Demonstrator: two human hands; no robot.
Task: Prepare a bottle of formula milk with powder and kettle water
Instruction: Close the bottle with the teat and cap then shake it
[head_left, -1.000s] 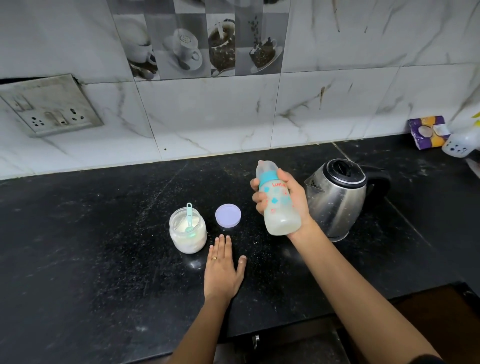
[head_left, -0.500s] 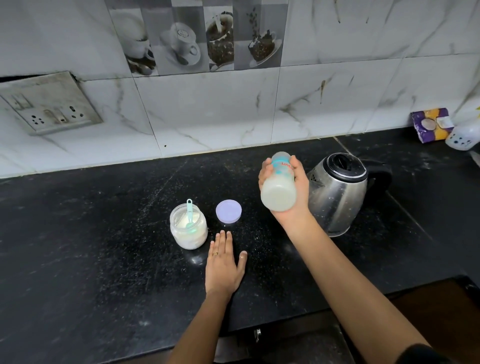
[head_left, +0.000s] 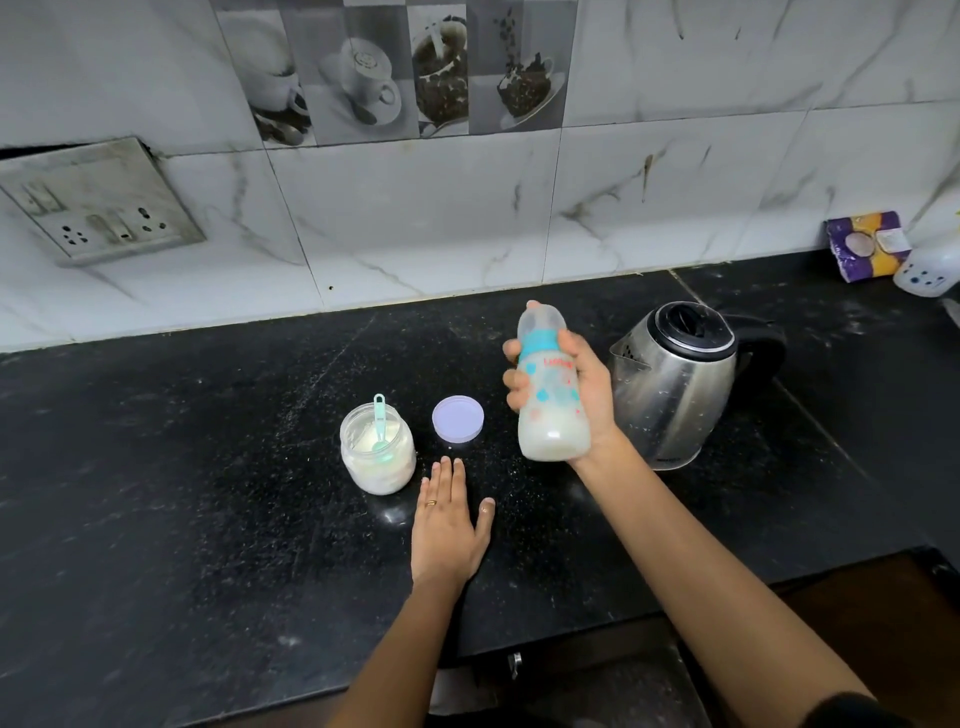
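Nearest, the counter's front edge with both forearms reaching over it. Left hand: flat on the black granite countertop, palm down, fingers straight and close together, thumb spread, a ring on one finger; it holds nothing. Fingertips lie near the lavender jar lid and just right of the glass powder jar, touching neither. Jar: open, part-filled with white powder, a teal scoop standing in it, handle above the rim. Lid: lying flat on the counter between jar and bottle. Right hand: wrapped round the baby bottle, fingers curled across its left side, thumb near the teal collar. Bottle: nearly upright, top tipped slightly away, clear cap on, milky liquid in its lower part, held just left of the steel kettle. Kettle: black lid closed, handle to the right, spout facing the bottle. Open counter lies wide to the left. Far right, by the wall: a purple packet and a white dotted container. Far left, on the tiles: a socket plate.
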